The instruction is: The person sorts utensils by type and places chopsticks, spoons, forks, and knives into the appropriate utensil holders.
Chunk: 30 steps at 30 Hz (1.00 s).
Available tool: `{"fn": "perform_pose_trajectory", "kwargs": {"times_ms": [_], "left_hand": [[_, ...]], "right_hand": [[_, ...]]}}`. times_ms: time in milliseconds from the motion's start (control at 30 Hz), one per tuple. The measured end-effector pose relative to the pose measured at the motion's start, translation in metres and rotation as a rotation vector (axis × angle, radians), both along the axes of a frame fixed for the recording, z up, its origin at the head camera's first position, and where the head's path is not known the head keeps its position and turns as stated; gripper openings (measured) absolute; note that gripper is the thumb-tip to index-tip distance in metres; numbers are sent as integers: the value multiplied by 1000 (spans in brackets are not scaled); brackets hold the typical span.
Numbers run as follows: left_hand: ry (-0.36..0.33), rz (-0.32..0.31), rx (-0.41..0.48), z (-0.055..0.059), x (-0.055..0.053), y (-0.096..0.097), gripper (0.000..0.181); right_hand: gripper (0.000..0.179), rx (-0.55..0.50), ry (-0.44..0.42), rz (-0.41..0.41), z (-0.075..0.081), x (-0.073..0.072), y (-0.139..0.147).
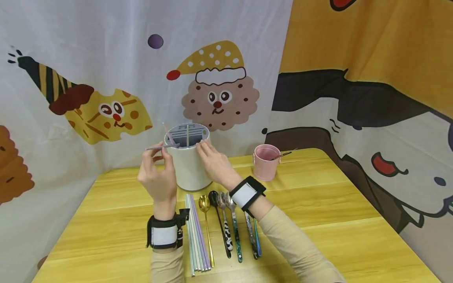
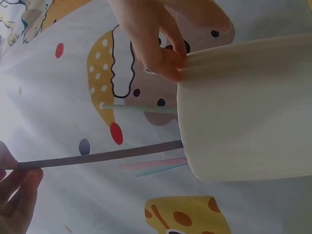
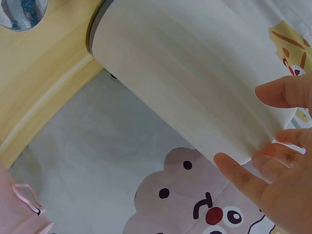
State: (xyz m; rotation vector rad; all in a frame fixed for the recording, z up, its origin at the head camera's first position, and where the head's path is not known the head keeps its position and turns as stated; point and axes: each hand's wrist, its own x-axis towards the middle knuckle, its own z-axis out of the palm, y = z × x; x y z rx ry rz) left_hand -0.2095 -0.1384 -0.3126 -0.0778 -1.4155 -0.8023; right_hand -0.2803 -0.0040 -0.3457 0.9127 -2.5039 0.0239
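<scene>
My left hand [image 1: 157,173] pinches one end of a purple-grey chopstick [image 2: 97,157]. The stick slants across to the rim of a tall white cylindrical holder [image 1: 191,169], its far end out of sight behind the rim in the left wrist view. A pink chopstick [image 1: 168,133] and a pale green chopstick [image 1: 187,135] stick up out of the holder. On the holder's right side, my right hand [image 1: 217,161] rests its fingertips at the rim, with the thumb [image 3: 280,92] spread away from the fingers. In front of the holder lies a row of pastel chopsticks [image 1: 195,236].
Beside the chopsticks lie a gold spoon [image 1: 204,202], a black spoon [image 1: 213,196] and several spoons with patterned handles, some partly hidden by my right wrist. A small pink bucket [image 1: 266,167] with a thin dark utensil [image 1: 286,153] stands at the back right. A printed curtain hangs behind the table.
</scene>
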Motion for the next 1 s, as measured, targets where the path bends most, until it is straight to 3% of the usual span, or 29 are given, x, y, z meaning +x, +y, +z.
{"fn": "perform_pose_trajectory", "kwargs": {"times_ms": [167,333,600,700,1000], "left_hand": [[-117,12,-83,7,-20,-5,11],[-267,39,-92,3,-39,-8,15],[-492,85,-96,-8,-50,-8,19],[-528,91,-103,-11,-50,-9,18],[-521,75,-122,-20,-45,-9,16]], "right_hand": [[64,4,-8,-6,0,0,0],[63,-5,9,2,-2,0,-1],[64,-18,24,10,-1,2,-1],[63,-26,35,17,-1,2,0],[60,-25,76,22,-2,1,1]]}}
